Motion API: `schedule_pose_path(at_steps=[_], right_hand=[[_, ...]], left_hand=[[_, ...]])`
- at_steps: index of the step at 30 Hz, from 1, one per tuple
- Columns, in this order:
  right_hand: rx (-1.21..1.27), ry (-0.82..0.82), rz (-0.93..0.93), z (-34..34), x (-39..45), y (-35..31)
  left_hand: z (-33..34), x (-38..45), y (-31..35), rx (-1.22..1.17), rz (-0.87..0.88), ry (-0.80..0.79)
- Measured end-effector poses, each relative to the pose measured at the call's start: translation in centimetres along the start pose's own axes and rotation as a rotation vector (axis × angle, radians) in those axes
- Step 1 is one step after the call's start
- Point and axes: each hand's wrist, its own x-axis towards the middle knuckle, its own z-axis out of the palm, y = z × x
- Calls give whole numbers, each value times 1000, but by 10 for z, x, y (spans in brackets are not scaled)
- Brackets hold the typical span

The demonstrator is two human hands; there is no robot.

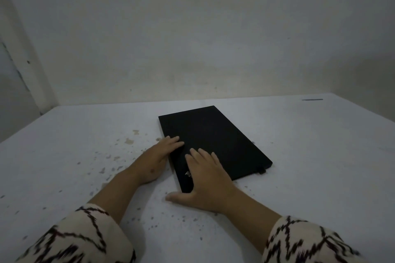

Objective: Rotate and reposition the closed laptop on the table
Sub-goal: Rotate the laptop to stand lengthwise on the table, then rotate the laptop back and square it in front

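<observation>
Our left hand (159,157) and right hand (208,179) lie flat, fingers straight, gripping nothing, on the near-left part of the closed laptop (218,134), which sits angled on the worktop (310,177).

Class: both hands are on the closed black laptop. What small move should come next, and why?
Probably slide and turn it: the closed black rectangular laptop lies askew on the white table, the left hand rests flat at its left edge and the right hand flat on its near corner, so neither grips it.
</observation>
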Motion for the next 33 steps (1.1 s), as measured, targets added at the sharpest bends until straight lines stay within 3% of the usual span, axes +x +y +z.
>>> schedule_pose_path(at_steps=[13,26,33], right_hand=[[-63,14,-43,-1,-2,8],[-70,-46,-94,-18,-27,51],[-37,-44,-115,-27,-39,70]], left_hand=[[2,-3,13,142,29,-17],[17,-4,38,443,114,-68],[23,-2,53,411,180,-30]])
